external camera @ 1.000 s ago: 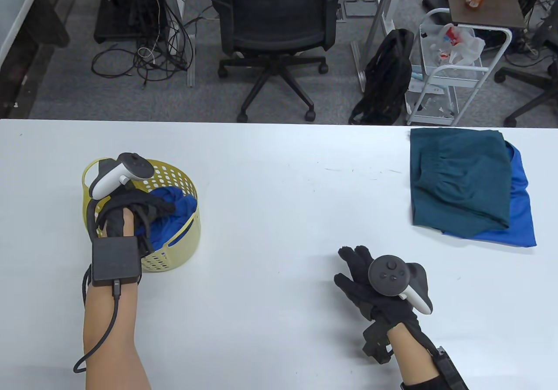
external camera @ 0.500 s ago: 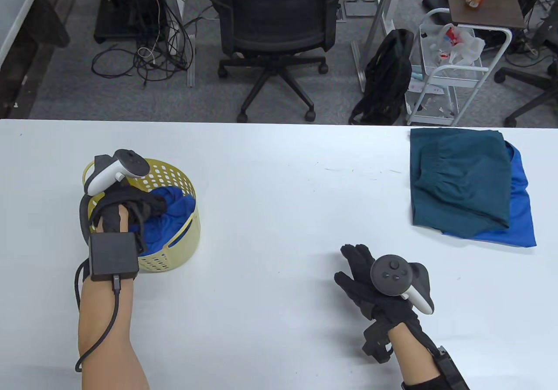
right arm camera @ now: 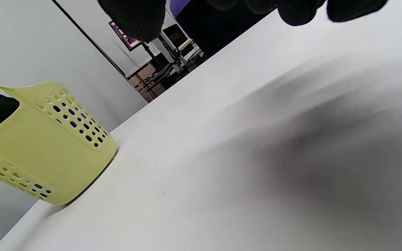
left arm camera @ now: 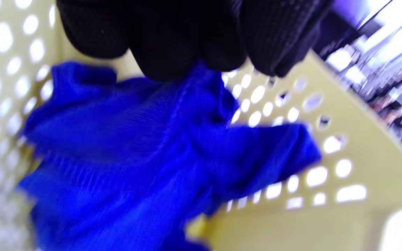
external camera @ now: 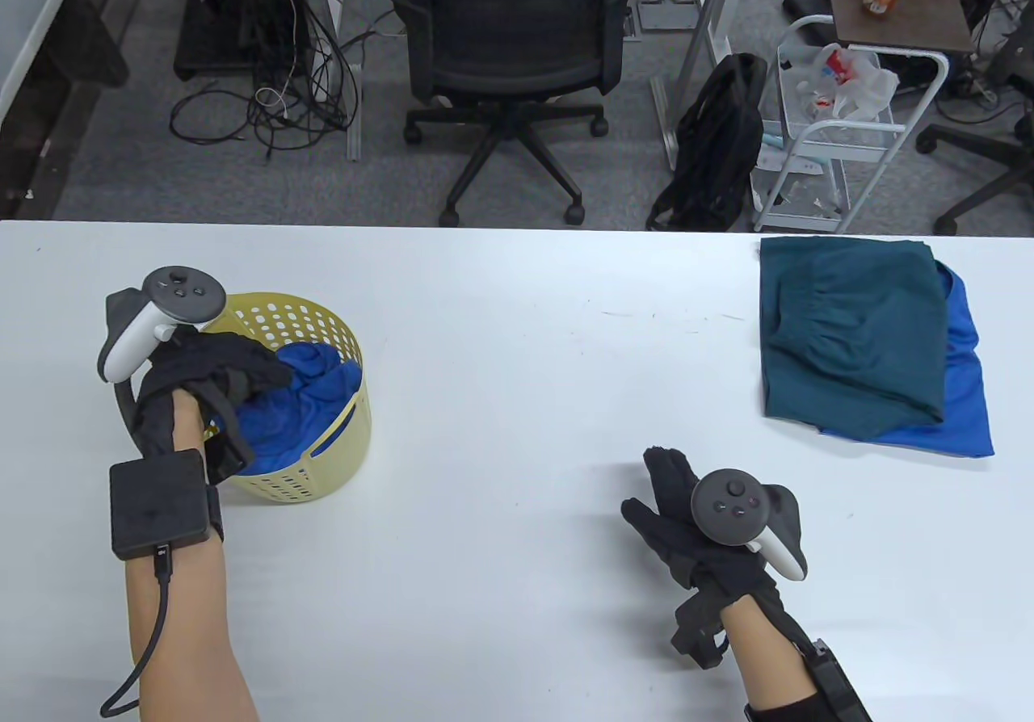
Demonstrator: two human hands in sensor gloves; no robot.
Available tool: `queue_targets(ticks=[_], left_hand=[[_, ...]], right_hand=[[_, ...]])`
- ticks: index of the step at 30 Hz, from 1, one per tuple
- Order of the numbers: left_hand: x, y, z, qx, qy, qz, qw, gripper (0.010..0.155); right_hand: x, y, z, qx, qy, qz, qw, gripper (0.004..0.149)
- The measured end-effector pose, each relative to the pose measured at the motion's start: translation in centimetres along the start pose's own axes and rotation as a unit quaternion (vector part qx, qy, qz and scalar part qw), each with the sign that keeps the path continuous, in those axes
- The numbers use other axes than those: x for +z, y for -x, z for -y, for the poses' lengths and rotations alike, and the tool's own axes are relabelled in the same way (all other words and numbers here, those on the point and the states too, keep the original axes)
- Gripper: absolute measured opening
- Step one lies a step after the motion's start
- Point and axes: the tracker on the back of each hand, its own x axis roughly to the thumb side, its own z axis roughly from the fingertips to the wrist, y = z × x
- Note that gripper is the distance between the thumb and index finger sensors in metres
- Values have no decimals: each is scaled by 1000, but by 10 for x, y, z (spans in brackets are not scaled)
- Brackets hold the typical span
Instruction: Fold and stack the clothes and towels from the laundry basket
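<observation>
White tabletop (external camera: 517, 334) fills the table view: the left hand (external camera: 212, 367), now drawn back toward the person, grips the crumpled blue cloth (external camera: 303, 399) inside the perforated yellow plastic basket (external camera: 339, 447), so lifting out seems begun. Left wrist view: fingers (left arm camera: 173, 38) curled, pinching cloth (left arm camera: 145, 157). Right wrist view: right hand (external camera: 687, 528) hovers spread, holding nothing.

We've got the basket (external camera: 339, 463) right under our left hand (external camera: 210, 375), garment (external camera: 315, 383) in it; folded stack (external camera: 864, 342) sits on the surface (external camera: 517, 350), beyond our right hand (external camera: 687, 520).
</observation>
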Motion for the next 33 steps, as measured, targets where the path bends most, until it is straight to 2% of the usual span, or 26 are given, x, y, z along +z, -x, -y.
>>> queue_targets(ticks=[1,3,5,7,8,9,11,12,13,14,15,16,17,18,19,20,21,22,24,26,27,28,31,33], left_hand=[[4,-2,-1,-11,-26,-2,1000,44],[10,-9,-1,-56,-10,-2,998,39],[15,-15,0,-69,-25,-15,997,45],[18,-23,0,-127,1,-52,990,85],[19,-27,2,-171,20,-99,980,86],[20,-32,3,-207,21,-148,967,79],[22,-43,1,-266,-6,-193,944,47],[27,-51,-4,-253,-43,-178,950,44],[42,-65,-16,-185,-159,-109,964,43],[54,-74,-23,-100,-262,-46,959,42],[79,-91,-30,58,-426,72,900,42],[94,-108,-38,120,-476,187,851,42],[117,-129,-42,171,-471,297,813,43],[133,-145,-43,204,-463,359,784,44],[154,-166,-43,224,-442,423,758,45],[172,-185,-38,210,-427,463,748,46],[180,-197,-34,189,-422,479,746,48],[189,-213,-24,137,-417,484,757,52],[190,-240,-4,8,-384,451,806,48],[180,-258,24,-104,-306,376,868,47],[173,-265,41,-150,-273,354,882,46],[166,-270,57,-185,-269,352,877,46],[156,-275,87,-236,-267,339,871,46],[146,-276,108,-243,-231,324,884,45]], right_hand=[[0,-1,0,1,0,1,1000,77],[0,-2,0,0,1,6,1000,77],[0,-1,0,-2,1,8,1000,77],[0,-1,0,-2,2,10,1000,77],[0,-2,0,-2,3,11,1000,77],[0,-2,0,-2,4,13,1000,77],[1,-4,1,-4,7,19,1000,77],[2,-5,1,-5,10,22,1000,77],[2,-5,2,-8,13,25,1000,76],[2,-4,3,-11,14,26,1000,76],[2,-3,3,-18,16,27,999,75],[2,-3,4,-22,18,27,999,75],[2,-1,6,-30,21,27,999,74],[3,-1,8,-34,24,28,999,74],[4,1,11,-40,31,30,998,73],[5,2,15,-47,42,31,998,72],[7,3,19,-53,51,33,997,72],[9,4,24,-61,62,35,996,72],[13,4,34,-78,78,39,993,71],[20,3,46,-96,102,49,989,72],[24,1,52,-103,116,56,986,72],[28,-1,58,-108,130,65,983,72],[38,-8,68,-116,155,88,977,74],[41,-13,69,-117,155,105,975,77]])
